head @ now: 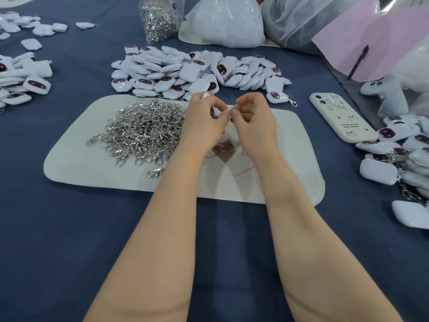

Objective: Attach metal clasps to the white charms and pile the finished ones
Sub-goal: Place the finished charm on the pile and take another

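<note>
Over the pale mat [290, 173] the left hand [204, 119] pinches a white charm [205, 95], its grip meeting the right hand [251, 117], seemingly clamped on a clasp [230, 110] just right of it.

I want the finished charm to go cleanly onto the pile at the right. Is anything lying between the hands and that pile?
Yes. A phone lies on the cloth between the hands, left hand and right hand, and the clasped charms pile at right.
</note>
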Available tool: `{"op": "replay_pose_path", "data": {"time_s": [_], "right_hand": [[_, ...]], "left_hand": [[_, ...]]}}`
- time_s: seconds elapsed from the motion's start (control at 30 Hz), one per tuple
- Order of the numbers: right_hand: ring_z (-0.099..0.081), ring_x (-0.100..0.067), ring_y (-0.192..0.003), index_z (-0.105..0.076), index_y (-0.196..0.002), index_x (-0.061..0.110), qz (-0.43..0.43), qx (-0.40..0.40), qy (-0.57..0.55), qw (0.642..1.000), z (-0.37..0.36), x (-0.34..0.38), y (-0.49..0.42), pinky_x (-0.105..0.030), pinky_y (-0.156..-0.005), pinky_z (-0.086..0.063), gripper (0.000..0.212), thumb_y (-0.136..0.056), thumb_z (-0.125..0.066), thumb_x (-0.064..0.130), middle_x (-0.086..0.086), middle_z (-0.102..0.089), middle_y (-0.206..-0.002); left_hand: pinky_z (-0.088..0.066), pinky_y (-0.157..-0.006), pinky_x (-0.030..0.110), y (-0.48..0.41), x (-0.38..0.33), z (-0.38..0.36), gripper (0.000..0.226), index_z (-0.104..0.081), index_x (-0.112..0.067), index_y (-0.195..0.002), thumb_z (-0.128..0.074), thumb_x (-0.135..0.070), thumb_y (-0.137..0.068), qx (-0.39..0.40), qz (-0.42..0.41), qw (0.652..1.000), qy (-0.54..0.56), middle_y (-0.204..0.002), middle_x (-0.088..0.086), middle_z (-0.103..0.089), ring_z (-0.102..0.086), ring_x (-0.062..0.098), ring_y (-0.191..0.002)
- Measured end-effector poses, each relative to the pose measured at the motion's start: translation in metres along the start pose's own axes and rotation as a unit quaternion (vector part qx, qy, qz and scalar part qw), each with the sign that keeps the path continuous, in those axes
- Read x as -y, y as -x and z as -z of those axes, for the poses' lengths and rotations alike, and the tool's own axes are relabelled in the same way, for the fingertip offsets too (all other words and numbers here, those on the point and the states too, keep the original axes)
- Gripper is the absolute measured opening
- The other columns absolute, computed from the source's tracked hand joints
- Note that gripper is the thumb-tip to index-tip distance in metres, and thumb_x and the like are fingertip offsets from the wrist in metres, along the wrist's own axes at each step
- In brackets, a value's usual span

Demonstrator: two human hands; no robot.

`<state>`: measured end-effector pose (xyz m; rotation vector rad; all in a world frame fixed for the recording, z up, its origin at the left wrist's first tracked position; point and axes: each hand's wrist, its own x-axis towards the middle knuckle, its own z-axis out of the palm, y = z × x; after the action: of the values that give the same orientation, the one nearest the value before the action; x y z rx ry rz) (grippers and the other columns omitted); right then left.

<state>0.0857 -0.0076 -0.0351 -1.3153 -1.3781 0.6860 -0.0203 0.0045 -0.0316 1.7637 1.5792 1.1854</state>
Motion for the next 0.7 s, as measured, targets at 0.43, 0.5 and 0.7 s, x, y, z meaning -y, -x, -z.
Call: {"op": "replay_pose_path", "data": {"time_s": [0.43,0.5,0.7], "right_hand": [[-0.054,-0.011,-0.087,-0.059,-0.094,0.013,0.052,-0.027,0.112,0.992,-0.0024,-0.0019,0.0014,-0.029,-0.081,-0.047,0.010,-0.086,-0.058,0.007,0.001,-0.059,-0.093],[-0.051,-0.009,-0.083,-0.059,-0.093,0.013,0.058,-0.031,0.119,0.991,-0.0025,-0.0029,0.0012,-0.028,-0.079,-0.046,0.010,-0.085,-0.059,0.006,0.001,-0.057,-0.092],[-0.051,-0.011,-0.080,-0.058,-0.093,0.010,0.061,-0.038,0.109,0.991,-0.0033,-0.0040,0.0008,-0.024,-0.076,-0.045,0.010,-0.085,-0.060,0.005,-0.005,-0.060,-0.092]], "left_hand": [[-0.030,-0.073,0.002,0.0002,-0.0008,-0.0031,0.004,-0.061,-0.013,-0.089,-0.057,-0.015,-0.092,-0.020,-0.017,0.999,-0.041,-0.128,0.009,-0.044,-0.057,0.009,-0.089],[-0.034,-0.082,0.016,0.0004,-0.0004,-0.0040,0.008,-0.062,-0.010,-0.094,-0.055,-0.015,-0.093,-0.015,-0.021,0.998,-0.055,-0.130,0.010,-0.042,-0.055,0.024,-0.106],[-0.036,-0.079,0.023,0.0016,-0.0007,-0.0047,0.011,-0.061,-0.007,-0.097,-0.052,-0.014,-0.094,-0.023,-0.048,0.996,-0.078,-0.127,0.010,-0.042,-0.055,0.026,-0.096]]}}
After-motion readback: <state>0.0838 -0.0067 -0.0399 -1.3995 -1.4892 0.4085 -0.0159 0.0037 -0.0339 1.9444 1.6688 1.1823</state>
